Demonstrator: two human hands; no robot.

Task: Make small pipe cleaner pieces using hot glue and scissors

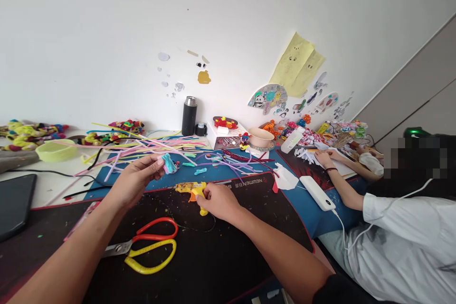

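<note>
My left hand [138,178] is raised at left of centre, pinching a small fuzzy piece of blue and pink pipe cleaner [168,164] between thumb and fingers. To its right, my right hand [221,202] is wrapped round the handle of a yellow glue gun [187,188] with an orange trigger. The gun's nozzle points left, below the pipe cleaner piece and apart from it. Scissors [124,248] with red and yellow handles lie on the black mat [199,266] below my hands, their blades partly hidden by my left forearm. Short blue pipe cleaner bits [200,171] lie beyond the gun.
Long coloured pipe cleaners [142,148] spread across the back, near a black flask [189,118] and beige bowl [261,138]. A dark tablet-like device [16,205] lies left. At right, a white power bank [316,193] with a cable lies near a co-worker's arm [344,190].
</note>
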